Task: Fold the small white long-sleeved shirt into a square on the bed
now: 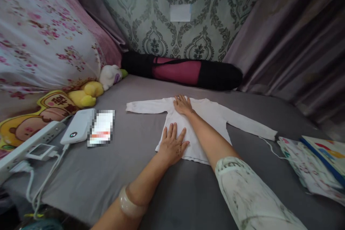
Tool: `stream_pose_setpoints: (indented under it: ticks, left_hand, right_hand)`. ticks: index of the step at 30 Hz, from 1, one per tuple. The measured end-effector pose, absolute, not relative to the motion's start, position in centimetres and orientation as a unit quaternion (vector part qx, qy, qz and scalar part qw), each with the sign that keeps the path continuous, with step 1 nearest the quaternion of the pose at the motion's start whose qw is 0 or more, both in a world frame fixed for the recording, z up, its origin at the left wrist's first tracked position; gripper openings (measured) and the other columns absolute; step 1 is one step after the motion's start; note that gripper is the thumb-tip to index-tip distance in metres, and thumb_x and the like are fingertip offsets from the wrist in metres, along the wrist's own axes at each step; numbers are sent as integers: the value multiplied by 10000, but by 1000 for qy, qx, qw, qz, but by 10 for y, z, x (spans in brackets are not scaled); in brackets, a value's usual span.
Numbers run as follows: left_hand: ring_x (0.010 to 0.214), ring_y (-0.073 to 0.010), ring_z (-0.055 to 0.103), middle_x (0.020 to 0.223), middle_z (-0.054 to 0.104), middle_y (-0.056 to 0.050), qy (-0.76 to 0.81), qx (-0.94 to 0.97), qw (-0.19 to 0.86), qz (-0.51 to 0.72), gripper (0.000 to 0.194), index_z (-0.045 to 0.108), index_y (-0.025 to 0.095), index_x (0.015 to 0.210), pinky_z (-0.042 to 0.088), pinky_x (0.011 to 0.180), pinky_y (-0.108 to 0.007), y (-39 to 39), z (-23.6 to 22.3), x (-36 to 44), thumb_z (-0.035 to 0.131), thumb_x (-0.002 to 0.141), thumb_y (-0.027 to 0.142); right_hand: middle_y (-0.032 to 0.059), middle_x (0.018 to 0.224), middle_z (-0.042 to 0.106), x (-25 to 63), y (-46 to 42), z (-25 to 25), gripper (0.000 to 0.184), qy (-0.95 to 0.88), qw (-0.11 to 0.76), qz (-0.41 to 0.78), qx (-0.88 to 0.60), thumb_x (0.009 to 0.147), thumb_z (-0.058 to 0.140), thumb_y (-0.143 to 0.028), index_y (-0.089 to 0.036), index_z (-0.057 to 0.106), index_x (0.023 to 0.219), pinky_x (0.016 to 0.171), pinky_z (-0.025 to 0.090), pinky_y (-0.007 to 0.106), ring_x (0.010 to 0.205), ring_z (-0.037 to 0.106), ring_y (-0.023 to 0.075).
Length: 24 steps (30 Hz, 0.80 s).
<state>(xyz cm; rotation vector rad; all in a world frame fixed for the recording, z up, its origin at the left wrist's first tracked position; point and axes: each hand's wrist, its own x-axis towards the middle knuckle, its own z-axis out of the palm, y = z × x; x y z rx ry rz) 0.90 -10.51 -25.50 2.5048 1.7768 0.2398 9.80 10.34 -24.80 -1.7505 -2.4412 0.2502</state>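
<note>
A white long-sleeved shirt (202, 125) lies spread on the grey bed sheet (129, 172), its sleeves stretched out to both sides. My left hand (172, 144) rests flat on the lower left part of the shirt, fingers spread. Farther up, near the shoulder and collar, my right hand (183, 105) also lies flat on the cloth with its fingers stretched out. My right forearm crosses over the middle of the shirt and hides part of it. Neither hand grips the fabric.
On the left are a power strip (48, 134), a white power bank (79, 125), a blurred-out phone (101, 128) and plush toys (88, 93). A black and pink rolled bag (176, 72) lies along the wall. Books (327, 154) and folded printed cloth (304, 161) sit at right.
</note>
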Motion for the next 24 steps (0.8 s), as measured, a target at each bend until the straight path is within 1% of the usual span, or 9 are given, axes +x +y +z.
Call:
stream_pose_setpoints:
  ticks: [3,6,7,9,12,14,17,20,24]
  left_hand:
    - [1421,-345,275,1520,371,-137,578,811,35,88,577,414,251,1448,252,1120,-528,-101,-249,7,286,968,544]
    - [1299,-280,462,1414,497,-144,613,780,47,120,500,537,198,1331,355,1060,-412,-96,-237,2,259,997,445]
    - [1219,-261,527,1355,543,-147,636,759,48,132,490,553,175,1301,393,1015,-381,-95,-232,-1,247,1002,412]
    - [1124,-297,563,1240,593,-169,696,706,29,126,459,587,146,1231,432,932,-399,-93,-225,-9,313,979,416]
    - [1121,-363,531,1171,584,-218,755,651,22,82,438,625,112,1133,434,874,-442,-93,-220,-24,402,929,429]
    - [1129,-388,513,1174,572,-235,769,635,38,62,454,648,111,1079,420,878,-465,-92,-221,-33,431,898,466]
    - [1137,-401,503,1200,568,-224,773,628,79,39,461,683,147,986,405,894,-479,-90,-222,-41,484,842,537]
    - [1156,-396,497,1223,572,-194,771,626,116,13,445,700,188,936,408,897,-467,-89,-217,-45,536,797,577]
    - [1154,-390,508,1148,618,-177,758,635,146,-17,404,712,196,885,413,899,-444,-91,-205,-49,571,773,558]
  right_hand:
    - [86,1601,171,104,99,-240,580,-798,91,142,-579,994,193,-393,-160,241,1524,1181,72,427,1471,113,212]
    - [78,1594,203,121,88,-230,573,-778,164,191,-575,994,208,-370,-140,257,1517,1166,168,328,1459,171,169]
    - [80,1576,262,131,81,-226,556,-773,192,196,-572,987,245,-345,-143,292,1503,1149,214,307,1438,237,158]
    - [92,1482,436,156,63,-219,507,-756,245,193,-575,951,343,-270,-151,401,1440,1083,323,284,1331,422,151]
    - [97,1138,681,208,25,-210,352,-711,278,193,-617,920,404,-224,-134,610,1192,867,465,261,967,647,160]
    - [50,843,717,246,-5,-205,270,-701,240,202,-641,914,431,-254,-149,674,966,713,467,236,715,650,144]
    - [13,554,619,290,-54,-201,294,-686,139,189,-689,884,483,-325,-160,655,712,555,388,224,531,565,135]
    - [-3,455,542,311,-95,-203,360,-662,53,197,-721,871,483,-400,-171,629,634,496,310,237,465,510,130]
    - [-4,481,528,316,-128,-212,423,-652,4,211,-728,837,488,-502,-179,600,588,480,262,245,475,486,121]
